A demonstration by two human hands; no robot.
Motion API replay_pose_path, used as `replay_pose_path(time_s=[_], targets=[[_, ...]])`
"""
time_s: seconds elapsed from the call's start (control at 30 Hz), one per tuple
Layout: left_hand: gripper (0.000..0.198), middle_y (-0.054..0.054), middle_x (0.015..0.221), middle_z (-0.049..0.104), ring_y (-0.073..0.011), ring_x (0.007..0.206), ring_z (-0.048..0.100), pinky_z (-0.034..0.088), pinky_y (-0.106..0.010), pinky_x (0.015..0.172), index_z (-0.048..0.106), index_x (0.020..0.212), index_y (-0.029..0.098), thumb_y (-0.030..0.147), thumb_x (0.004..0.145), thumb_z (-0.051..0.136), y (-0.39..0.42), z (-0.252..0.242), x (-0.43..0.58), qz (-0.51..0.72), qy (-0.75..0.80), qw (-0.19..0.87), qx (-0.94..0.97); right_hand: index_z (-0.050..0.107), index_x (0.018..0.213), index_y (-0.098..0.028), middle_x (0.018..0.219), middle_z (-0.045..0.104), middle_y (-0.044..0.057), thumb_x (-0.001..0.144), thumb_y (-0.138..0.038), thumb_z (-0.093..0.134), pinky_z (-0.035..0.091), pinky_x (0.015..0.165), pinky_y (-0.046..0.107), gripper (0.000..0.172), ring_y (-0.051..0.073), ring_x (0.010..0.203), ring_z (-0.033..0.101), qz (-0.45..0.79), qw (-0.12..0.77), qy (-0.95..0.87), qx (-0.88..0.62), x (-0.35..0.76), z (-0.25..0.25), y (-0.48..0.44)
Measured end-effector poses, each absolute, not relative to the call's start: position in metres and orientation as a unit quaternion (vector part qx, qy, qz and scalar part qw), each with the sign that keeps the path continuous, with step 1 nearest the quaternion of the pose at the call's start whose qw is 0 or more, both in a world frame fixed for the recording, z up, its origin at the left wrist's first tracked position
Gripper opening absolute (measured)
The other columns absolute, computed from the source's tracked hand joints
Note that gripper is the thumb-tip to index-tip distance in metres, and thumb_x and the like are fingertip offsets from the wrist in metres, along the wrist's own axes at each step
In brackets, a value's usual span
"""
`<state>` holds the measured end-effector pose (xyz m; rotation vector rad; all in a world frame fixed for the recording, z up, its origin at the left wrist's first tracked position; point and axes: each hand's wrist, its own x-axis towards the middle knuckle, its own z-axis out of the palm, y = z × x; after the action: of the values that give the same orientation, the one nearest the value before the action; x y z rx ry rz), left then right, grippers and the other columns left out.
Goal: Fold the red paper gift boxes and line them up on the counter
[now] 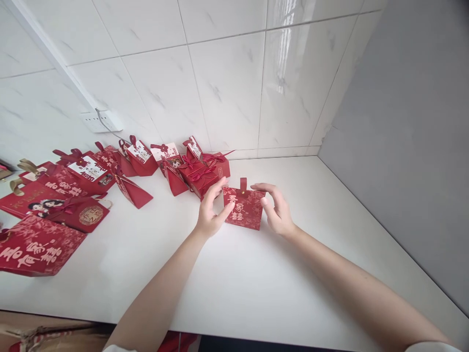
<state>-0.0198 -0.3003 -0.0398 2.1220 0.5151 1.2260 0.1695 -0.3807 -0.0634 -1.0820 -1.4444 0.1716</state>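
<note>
A small red gift box (246, 215) with pale Chinese lettering and a ribbon loop on top stands upright on the white table. At its left side is my left hand (212, 210), thumb against the front and fingers reaching round the upper left edge. My right hand (277, 210) curves round the opposite side, its thumb at the right edge and its index finger along the top behind the box. The back of the box is hidden, so how far the fingers reach there I cannot tell.
Red boxes with bows (201, 176) stand just behind my left hand. Several more red gift boxes and bags (88, 171) crowd the table's left side, including a large lettered one (40, 249). A tiled wall (227, 88) closes the back, a grey panel (403, 146) the right.
</note>
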Motion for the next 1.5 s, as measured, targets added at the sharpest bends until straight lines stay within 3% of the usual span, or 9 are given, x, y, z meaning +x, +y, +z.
replay_pose_path(time_s=[0.17,0.33,0.5,0.6,0.83,0.93,1.17,1.5], targets=[[0.04,-0.006,0.127,0.061,-0.0244,0.121,0.053,0.043,-0.044,0.105,0.057,0.127,0.027,0.024,0.087,0.057,-0.308,-0.037,-0.02,0.448,0.188,0.066,0.872,0.06,0.106,-0.027,0.097,0.071,0.003,0.095,-0.025,0.048,0.042,0.096,0.043,0.017,0.02,0.087,0.065,-0.038,0.528,-0.69,-0.493,0.167,-0.049,-0.382],[0.033,-0.003,0.108,0.069,-0.0189,0.101,0.061,0.05,-0.037,0.092,0.065,0.116,0.03,0.02,0.086,0.061,-0.303,-0.046,-0.021,0.494,0.177,0.012,0.851,0.062,0.1,-0.027,0.089,0.072,0.001,0.093,-0.024,0.052,0.046,0.089,0.04,0.012,0.019,0.08,0.066,-0.027,0.53,-0.692,-0.489,0.167,-0.046,-0.382],[0.041,-0.003,0.112,0.069,-0.0202,0.101,0.06,0.05,-0.037,0.091,0.063,0.12,0.03,0.014,0.083,0.062,-0.302,-0.043,-0.023,0.479,0.159,-0.034,0.862,0.063,0.101,-0.027,0.092,0.072,0.001,0.094,-0.022,0.051,0.047,0.084,0.037,0.015,0.018,0.084,0.067,-0.015,0.536,-0.69,-0.486,0.169,-0.043,-0.382],[0.039,-0.003,0.113,0.068,-0.0209,0.103,0.059,0.049,-0.037,0.093,0.064,0.118,0.029,0.015,0.082,0.064,-0.304,-0.04,-0.021,0.478,0.167,-0.007,0.862,0.063,0.104,-0.027,0.096,0.072,0.002,0.095,-0.021,0.048,0.047,0.084,0.037,0.018,0.019,0.088,0.067,-0.018,0.524,-0.698,-0.488,0.171,-0.045,-0.381],[0.024,-0.003,0.089,0.068,-0.017,0.084,0.065,0.053,-0.029,0.078,0.062,0.093,0.019,0.033,0.076,0.073,-0.313,-0.044,-0.013,0.493,0.293,0.297,0.764,0.06,0.105,-0.027,0.098,0.07,0.002,0.092,-0.025,0.054,0.05,0.081,0.037,0.015,0.019,0.084,0.066,0.036,0.534,-0.692,-0.484,0.163,-0.041,-0.388],[0.018,-0.002,0.079,0.068,-0.0152,0.075,0.065,0.052,-0.027,0.072,0.064,0.085,0.018,0.034,0.079,0.07,-0.312,-0.043,-0.016,0.469,0.284,0.362,0.754,0.06,0.104,-0.026,0.1,0.069,0.003,0.091,-0.028,0.055,0.053,0.08,0.035,0.014,0.019,0.087,0.065,0.108,0.541,-0.681,-0.482,0.16,-0.036,-0.392],[0.008,-0.002,0.075,0.069,-0.0141,0.069,0.06,0.048,-0.03,0.073,0.068,0.077,0.02,0.026,0.081,0.065,-0.318,-0.03,-0.022,0.465,0.223,0.22,0.828,0.063,0.096,-0.023,0.088,0.07,0.002,0.09,-0.028,0.055,0.053,0.072,0.03,0.011,0.016,0.073,0.065,0.155,0.516,-0.681,-0.496,0.159,-0.028,-0.395],[0.011,0.0,0.066,0.066,-0.0126,0.062,0.057,0.048,-0.027,0.064,0.067,0.072,0.02,0.027,0.081,0.064,-0.324,-0.032,-0.016,0.478,0.235,0.2,0.822,0.061,0.088,-0.023,0.076,0.068,0.001,0.092,-0.031,0.051,0.05,0.072,0.031,0.013,0.015,0.064,0.062,0.058,0.484,-0.722,-0.491,0.16,-0.028,-0.396]])
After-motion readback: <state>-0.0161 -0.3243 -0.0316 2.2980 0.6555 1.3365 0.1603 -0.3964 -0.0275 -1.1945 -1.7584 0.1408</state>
